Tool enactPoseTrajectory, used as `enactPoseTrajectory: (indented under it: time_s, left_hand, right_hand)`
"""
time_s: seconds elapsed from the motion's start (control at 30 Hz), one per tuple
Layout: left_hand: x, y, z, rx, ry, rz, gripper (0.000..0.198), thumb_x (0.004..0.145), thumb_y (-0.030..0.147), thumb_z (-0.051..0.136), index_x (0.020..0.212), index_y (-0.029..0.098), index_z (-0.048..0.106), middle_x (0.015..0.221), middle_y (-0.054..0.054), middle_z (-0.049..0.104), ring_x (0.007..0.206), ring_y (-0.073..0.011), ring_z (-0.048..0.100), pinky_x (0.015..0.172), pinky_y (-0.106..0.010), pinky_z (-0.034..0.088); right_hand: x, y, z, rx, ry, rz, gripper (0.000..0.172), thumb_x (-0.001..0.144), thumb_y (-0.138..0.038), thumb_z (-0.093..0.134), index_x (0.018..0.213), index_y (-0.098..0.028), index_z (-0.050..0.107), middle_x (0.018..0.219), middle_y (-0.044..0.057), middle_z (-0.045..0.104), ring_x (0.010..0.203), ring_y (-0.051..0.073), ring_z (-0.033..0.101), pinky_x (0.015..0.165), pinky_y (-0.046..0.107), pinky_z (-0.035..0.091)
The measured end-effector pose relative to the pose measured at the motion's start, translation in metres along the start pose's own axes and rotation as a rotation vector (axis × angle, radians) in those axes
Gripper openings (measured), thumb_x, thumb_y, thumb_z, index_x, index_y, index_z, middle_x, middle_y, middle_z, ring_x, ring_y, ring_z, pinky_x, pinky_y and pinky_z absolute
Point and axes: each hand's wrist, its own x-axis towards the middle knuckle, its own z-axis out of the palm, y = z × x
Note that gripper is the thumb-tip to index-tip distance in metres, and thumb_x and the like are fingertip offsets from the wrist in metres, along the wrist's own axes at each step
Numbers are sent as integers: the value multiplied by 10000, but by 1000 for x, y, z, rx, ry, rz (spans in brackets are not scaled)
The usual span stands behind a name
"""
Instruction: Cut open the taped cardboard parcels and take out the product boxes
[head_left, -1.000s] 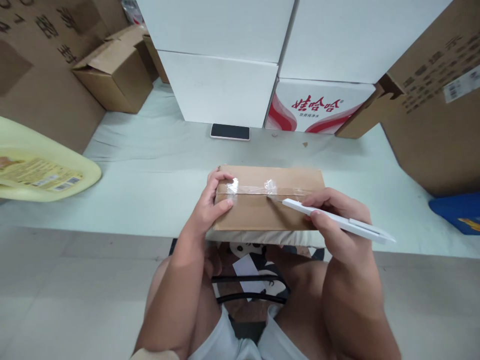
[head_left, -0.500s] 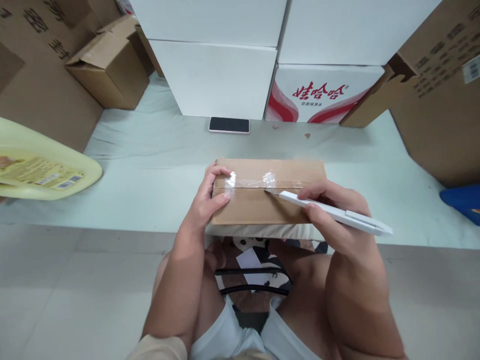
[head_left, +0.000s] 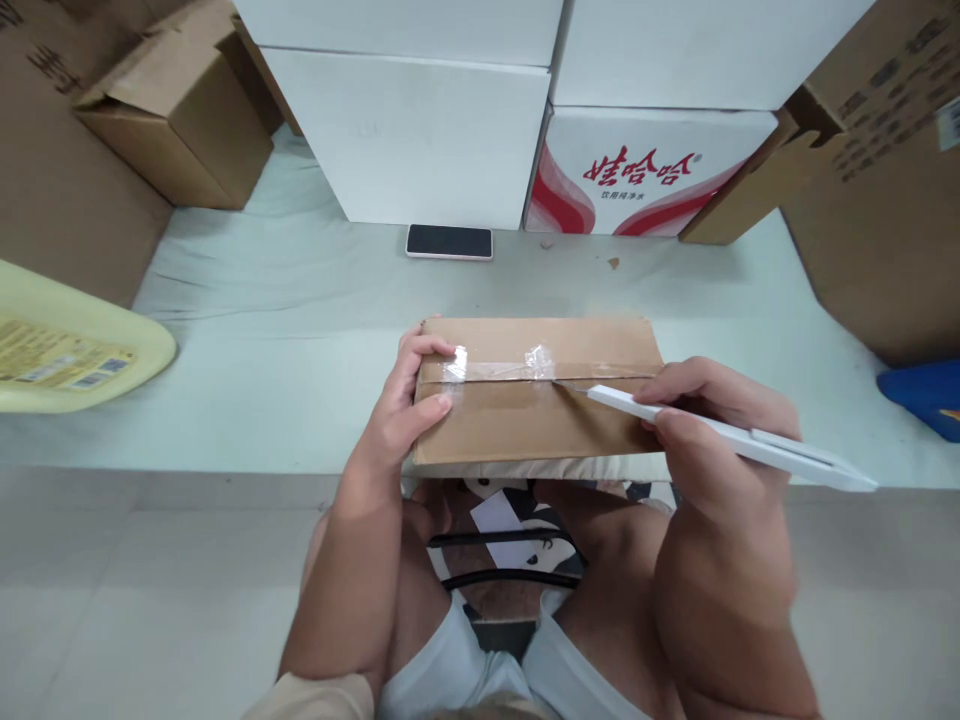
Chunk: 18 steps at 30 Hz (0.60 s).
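A brown cardboard box [head_left: 510, 425] lies at the table's front edge, its top seam covered by clear tape [head_left: 538, 362]. My left hand [head_left: 405, 400] grips the box's left end, thumb on the top face near the front and fingers toward the back. In my right hand [head_left: 720, 430] is a white utility knife [head_left: 739, 438], pinched between thumb and fingers. Its thin blade points left and meets the seam just right of the middle tape patch. The fingertips of the right hand are close to the box's right end.
A phone [head_left: 450, 242] lies behind the box, before stacked white cartons [head_left: 420, 140]. Left stand a yellow bottle [head_left: 82, 345] and an open cardboard box [head_left: 187, 120]. A blue object [head_left: 919, 395] and a large carton [head_left: 877, 230] are at right.
My right hand and the knife have moved right, the blade tip shifting right along the seam. My left hand still holds the box's left end. The camera view has shifted slightly.
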Motion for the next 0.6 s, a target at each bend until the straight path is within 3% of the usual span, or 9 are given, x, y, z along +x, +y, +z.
enactPoseTrajectory:
  time_s: [0.13,0.27,0.43,0.53,0.6]
  left_hand:
    - [-1,-1,1,-52,21,0,440,717,436,724,1125,293,644,1420,-52,497,1323,-337,488,1096,-485,454]
    - [0,-3,3,-100,54,-5,438,711,448,756,1103,286,648,1331,-40,531,1218,-298,537,1027,-430,490]
    - [3,-3,6,-203,105,24,572,671,560,796,1155,305,626,1386,-37,540,1262,-304,536,1029,-429,488]
    - [5,0,7,-329,139,-10,570,676,620,730,1160,338,624,1377,-33,583,1228,-320,583,978,-470,533]
    - [6,0,5,-342,148,-25,540,660,581,730,1138,350,629,1319,-30,623,1167,-314,619,944,-477,552]
  right_hand:
    - [-1,6,-9,2,192,-48,88,669,-171,593,638,-209,666,563,-7,552,523,126,484,463,275,290]
    - [4,13,-18,37,238,-27,152,614,-136,547,627,-208,680,551,-5,561,499,120,472,458,274,282]
    - [18,29,-23,362,367,-68,98,628,-231,508,597,-220,600,444,-20,471,364,104,353,379,258,208]
    - [26,58,-20,442,546,112,141,760,-377,541,751,-237,532,521,-59,470,396,94,383,407,225,254]
    - [29,86,-17,218,568,278,237,819,-465,572,878,-240,531,665,-45,552,518,104,500,503,232,369]
